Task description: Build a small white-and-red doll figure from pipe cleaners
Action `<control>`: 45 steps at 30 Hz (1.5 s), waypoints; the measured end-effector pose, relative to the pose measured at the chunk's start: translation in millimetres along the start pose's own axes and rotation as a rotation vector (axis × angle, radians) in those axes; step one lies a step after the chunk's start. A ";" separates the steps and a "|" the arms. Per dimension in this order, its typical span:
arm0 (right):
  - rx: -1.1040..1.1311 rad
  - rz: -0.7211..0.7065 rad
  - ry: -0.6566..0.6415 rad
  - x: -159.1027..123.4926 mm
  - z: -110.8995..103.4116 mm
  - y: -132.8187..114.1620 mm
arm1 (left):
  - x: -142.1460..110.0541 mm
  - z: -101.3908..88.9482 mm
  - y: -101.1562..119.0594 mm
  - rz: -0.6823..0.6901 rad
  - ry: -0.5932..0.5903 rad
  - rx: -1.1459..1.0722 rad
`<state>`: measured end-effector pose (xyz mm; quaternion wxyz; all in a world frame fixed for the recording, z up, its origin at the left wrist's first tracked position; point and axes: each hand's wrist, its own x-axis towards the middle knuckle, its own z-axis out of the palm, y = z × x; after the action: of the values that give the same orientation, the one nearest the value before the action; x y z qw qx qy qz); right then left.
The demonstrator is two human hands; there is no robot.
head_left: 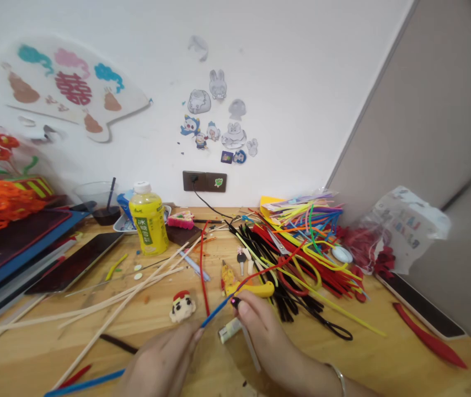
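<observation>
My left hand (163, 358) is closed on a blue pipe cleaner (218, 312), whose far part meets a red pipe cleaner (256, 274) reaching up and right. The blue tail (84, 382) shows on the other side of that hand. My right hand (266, 333) is closed round a small object with a black and pink tip (234, 301); its kind is not clear. A pale, narrow strip (252, 353) shows below its fingers. Just beyond the hands lies a yellow glue gun (256, 289). A whitish cylinder (230, 330) lies between the hands.
A heap of coloured pipe cleaners (301, 220) and black ones (274, 275) covers the back right, with scissors (277, 241) among them. A yellow drink bottle (148, 220) stands at the back. Wooden sticks (132, 292), a clay head (182, 306) and phones (421, 306) lie around.
</observation>
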<state>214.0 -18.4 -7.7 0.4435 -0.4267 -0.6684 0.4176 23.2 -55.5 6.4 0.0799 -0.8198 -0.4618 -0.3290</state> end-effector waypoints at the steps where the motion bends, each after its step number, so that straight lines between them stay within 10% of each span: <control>1: -0.001 -0.007 -0.019 -0.2 0.5 0.0 | 0.3 0.3 -0.1 0.008 -0.003 0.002; 21: 0.158 0.036 0.115 8.0 -8.2 5.3 | 2.8 0.3 3.3 -0.017 0.054 0.010; 45: -0.173 -0.050 -0.093 -2.2 0.6 -15.0 | 0.5 2.8 1.9 -0.032 -0.023 -0.029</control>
<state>211.0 -24.9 5.7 0.3836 -0.4268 -0.7324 0.3665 26.2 -55.0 4.9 0.0572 -0.8171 -0.4710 -0.3275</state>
